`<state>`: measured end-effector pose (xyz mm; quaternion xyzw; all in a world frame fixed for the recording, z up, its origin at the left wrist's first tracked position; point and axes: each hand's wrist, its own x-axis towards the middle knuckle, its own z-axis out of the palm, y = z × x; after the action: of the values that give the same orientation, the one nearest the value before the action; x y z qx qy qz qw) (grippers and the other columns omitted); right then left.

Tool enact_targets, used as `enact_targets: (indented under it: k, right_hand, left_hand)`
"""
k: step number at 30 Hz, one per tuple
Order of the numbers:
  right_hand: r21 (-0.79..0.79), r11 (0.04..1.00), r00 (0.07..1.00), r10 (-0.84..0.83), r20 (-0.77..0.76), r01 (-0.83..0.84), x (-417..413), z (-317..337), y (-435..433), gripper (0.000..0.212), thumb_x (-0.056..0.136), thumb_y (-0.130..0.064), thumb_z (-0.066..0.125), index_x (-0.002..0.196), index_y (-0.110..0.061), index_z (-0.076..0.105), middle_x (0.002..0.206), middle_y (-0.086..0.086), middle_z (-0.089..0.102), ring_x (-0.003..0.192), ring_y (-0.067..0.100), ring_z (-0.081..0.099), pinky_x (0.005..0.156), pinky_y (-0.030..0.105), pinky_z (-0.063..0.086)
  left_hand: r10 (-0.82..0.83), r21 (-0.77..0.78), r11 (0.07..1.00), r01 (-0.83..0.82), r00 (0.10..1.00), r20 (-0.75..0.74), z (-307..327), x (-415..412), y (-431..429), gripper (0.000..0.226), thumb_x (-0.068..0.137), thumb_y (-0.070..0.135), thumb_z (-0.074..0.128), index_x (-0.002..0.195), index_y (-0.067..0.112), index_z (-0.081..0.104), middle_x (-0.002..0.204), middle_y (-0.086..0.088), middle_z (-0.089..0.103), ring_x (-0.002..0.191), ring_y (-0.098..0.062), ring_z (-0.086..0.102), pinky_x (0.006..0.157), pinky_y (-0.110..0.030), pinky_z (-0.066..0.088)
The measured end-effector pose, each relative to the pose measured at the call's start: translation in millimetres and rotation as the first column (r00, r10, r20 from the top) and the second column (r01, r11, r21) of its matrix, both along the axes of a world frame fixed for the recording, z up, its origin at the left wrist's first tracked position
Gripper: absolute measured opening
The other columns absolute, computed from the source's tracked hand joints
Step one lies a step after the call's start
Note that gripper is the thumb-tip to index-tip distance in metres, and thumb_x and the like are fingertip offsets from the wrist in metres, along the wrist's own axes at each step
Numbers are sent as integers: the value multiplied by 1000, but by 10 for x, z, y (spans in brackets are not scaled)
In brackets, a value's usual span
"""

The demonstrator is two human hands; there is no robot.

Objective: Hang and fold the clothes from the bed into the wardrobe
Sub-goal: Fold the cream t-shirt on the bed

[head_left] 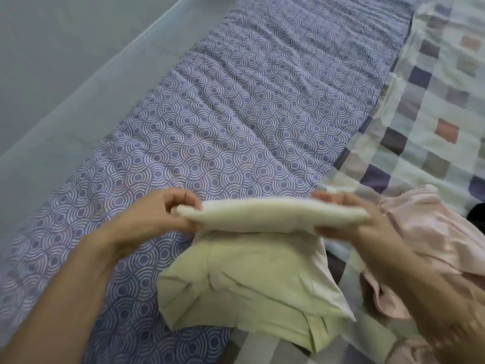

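Bed [210, 114] fills most of the view, covered by a purple-blue sheet printed with white concentric circles and creased in long ridges. On its near part lies the pale yellow-green garment [249, 279], which you are folding. Its lower portion rests flat on the sheet, with the near right corner lapping onto the checked blanket [433, 101]. Its far portion is lifted and doubled over into a thick horizontal roll held above the rest.

Your left hand [168, 214] grips the left end of that roll, its fingers [181, 200] curled over the top edge and clenched on the cloth. Your right hand [349, 219] holds the right end in the same way, fingers wrapped round the fold. Both hands are level with each other, and the raised fold is stretched straight between them. Motion blur softens both hands, so finer detail of the grip is unclear.

Just right of your right hand, a pink garment [425, 232] lies crumpled on the checked blanket, near the yellow-green one. That blanket, squared in white, purple, grey and pink, covers the right side of the bed from near to far. At the right edge, a small dark cloth [472, 214] shows just beyond the pink garment, too little to identify. Beyond the left edge of the bed lies a plain grey surface [39, 74].
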<state>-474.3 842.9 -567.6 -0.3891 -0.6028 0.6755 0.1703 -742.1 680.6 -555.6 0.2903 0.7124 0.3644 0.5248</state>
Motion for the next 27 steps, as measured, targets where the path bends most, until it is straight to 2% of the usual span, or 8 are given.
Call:
enact_targets:
  k: [3, 6, 8, 11, 15, 18, 24, 27]
  right_hand:
    - [201, 979, 984, -18, 177, -18, 427, -48, -551, 19, 48, -19, 67, 62, -27, 57, 112, -19, 62, 112, -14, 49, 88, 0, 33]
    - [271, 956, 959, 32, 283, -112, 725, -417, -868, 21, 67, -4, 59, 77, -18, 72, 101, -11, 61, 92, -28, 47, 81, -4, 36]
    - [426, 876, 880, -2, 475, -228, 863, -511, -1004, 32, 76, 15, 43, 90, -1, 66, 90, 5, 65, 74, 2, 62, 55, 11, 46]
    - [545, 816, 886, -93, 454, -193, 688, -410, -1117, 20, 66, -18, 42, 83, -23, 52, 95, 14, 66, 83, 27, 52, 65, 28, 39]
    - [822, 434, 908, -20, 418, -369, 372, -474, -1497, 22, 78, -23, 46, 98, -17, 54, 128, 21, 46, 119, 35, 42, 99, 42, 31]
    - [792, 277, 836, 112, 537, -545, 164, -708, -1709, 50, 68, -29, 53, 115, -16, 49, 139, 20, 36, 127, 35, 37, 105, 47, 27]
    - [786, 353, 861, 197, 468, -508, -113, -706, -1657, 31, 70, -18, 48, 98, -11, 60, 110, 14, 66, 103, 32, 63, 92, 40, 38]
    - [664, 683, 948, 151, 280, -305, -84, -523, -1494, 26, 79, -18, 54, 100, -19, 70, 95, -2, 71, 87, 20, 67, 80, 25, 43]
  left_hand:
    - [-51, -51, 997, 55, 996, 73, -12, 433, -548, 23, 42, 25, 68, 64, 28, 71, 66, 4, 65, 61, 1, 56, 57, -10, 43]
    - [12, -94, 995, -16, 999, -37, -261, 781, -906, 25, 52, 10, 71, 56, 35, 72, 75, 1, 70, 71, 1, 63, 67, -8, 43]
    - [173, -82, 972, -219, 909, -380, -594, 886, -1081, 57, 62, -17, 62, 63, 39, 71, 80, -1, 67, 83, -7, 62, 80, -12, 43]
    - [306, 22, 920, -392, 679, -667, -785, 1009, -1061, 41, 65, -21, 61, 92, 9, 70, 93, -11, 59, 93, -34, 57, 88, -32, 40]
    - [482, 103, 811, -576, 558, -676, -793, 1133, -904, 50, 67, -12, 70, 114, -5, 55, 107, -23, 52, 101, -40, 50, 92, -47, 40]
    - [408, 81, 860, -503, 585, -701, -835, 1147, -897, 60, 69, -7, 70, 126, -1, 51, 116, -21, 56, 109, -38, 48, 96, -41, 35]
    - [621, 184, 765, -617, 632, -463, -686, 1133, -968, 18, 81, 4, 66, 89, 19, 62, 88, 1, 63, 85, -20, 60, 77, -30, 46]
    - [684, 257, 724, -640, 618, -389, -670, 1181, -1021, 15, 83, 6, 65, 86, 21, 63, 89, -3, 63, 79, -3, 58, 70, -17, 46]
